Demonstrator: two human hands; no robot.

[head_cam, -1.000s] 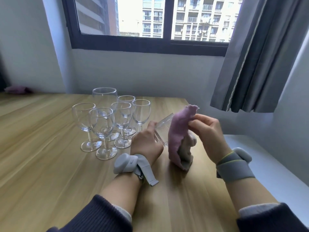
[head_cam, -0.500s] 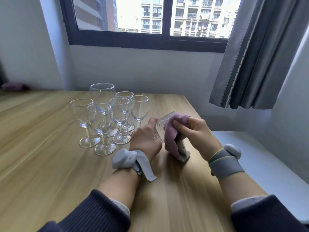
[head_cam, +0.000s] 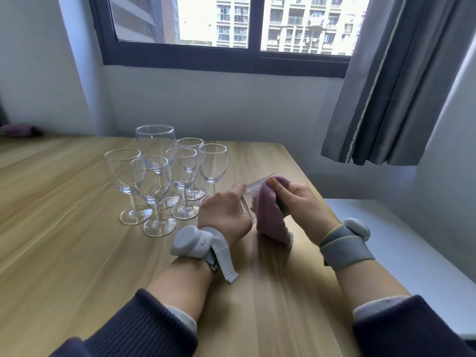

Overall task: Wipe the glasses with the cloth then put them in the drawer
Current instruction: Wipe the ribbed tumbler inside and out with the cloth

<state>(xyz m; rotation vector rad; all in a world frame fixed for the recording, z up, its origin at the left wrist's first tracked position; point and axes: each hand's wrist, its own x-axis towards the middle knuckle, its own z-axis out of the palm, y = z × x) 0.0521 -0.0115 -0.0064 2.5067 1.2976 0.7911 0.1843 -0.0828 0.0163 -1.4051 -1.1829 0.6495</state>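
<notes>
Ribbed glass tumbler (head_cam: 249, 202) is tilted on its side, held just above the surface (head_cam: 64, 228) near its right edge. Left hand (head_cam: 224, 210) grips it from the left, fingers curled round the ribbed wall. Right hand (head_cam: 298, 202) pinches the purple cloth (head_cam: 269, 217) against the tumbler's rim end, thumb on top of the fabric; how far the cloth goes inside the glass I cannot tell. The cloth's lower corner hangs down and touches or nearly touches the surface.

Both wrists carry grey strapped devices: left wrist tracker (head_cam: 192, 240), right wrist tracker (head_cam: 346, 243) (the left one has a loose strap end dangling). Dark ribbed sleeves show at the near edge.

Six stemmed wine glasses (head_cam: 152, 176) stand upright in a tight cluster just left of the hands, toward the far edge of the surface. The largest glass sits at the back of the cluster, five smaller ones around and in front of it. Some bases look close to touching; I cannot tell which do.

A second purple cloth lump (head_cam: 18, 130) lies at the far left corner of the surface, well apart from the rest.

Past the right edge there is a lower white ledge (head_cam: 412, 240). Behind: window (head_cam: 231, 27) and grey curtain (head_cam: 399, 86) on the right.
</notes>
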